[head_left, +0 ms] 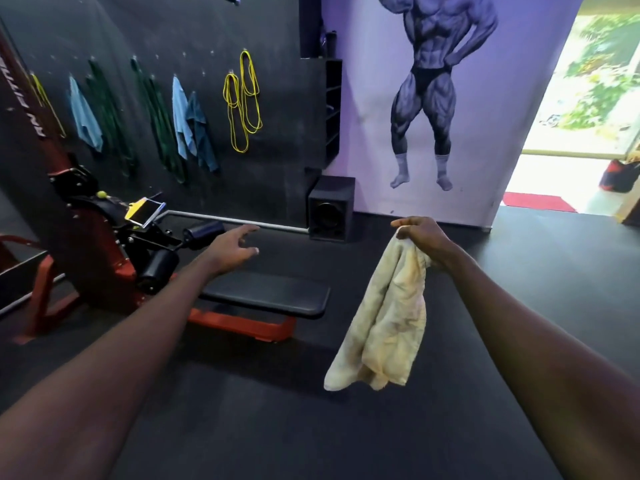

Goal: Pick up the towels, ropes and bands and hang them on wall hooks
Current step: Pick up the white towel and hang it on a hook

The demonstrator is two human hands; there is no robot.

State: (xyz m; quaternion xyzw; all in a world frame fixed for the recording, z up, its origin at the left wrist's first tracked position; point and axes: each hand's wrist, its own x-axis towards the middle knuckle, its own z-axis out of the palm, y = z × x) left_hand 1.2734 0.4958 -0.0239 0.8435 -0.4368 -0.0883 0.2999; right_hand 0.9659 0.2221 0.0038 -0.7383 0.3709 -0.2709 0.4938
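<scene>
The right hand (420, 239) is pinching the cream towel (384, 317) by its top edge, near right; the cloth is hanging limp, soft and light. The left hand (232, 251) is reaching with fingers spread, holding nothing.

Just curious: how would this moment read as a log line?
right hand: grips cream towel | left hand: open, empty | status: not yet hung

The bench pad (273, 294) is smooth black upholstery with a faint sheen, on a glossy red painted metal frame (242, 323). Right of the pad, the cream towel (384, 317) that the right hand (420, 239) grips is nubbly, dull, blotchy terry cloth. Below the pad the floor (311, 427) is matt, fine-grained black. Behind the pad the wall (277, 133) is dark and matt, the blue towels (85, 116) limp cloth, the yellow bands (242, 102) smooth.
</scene>
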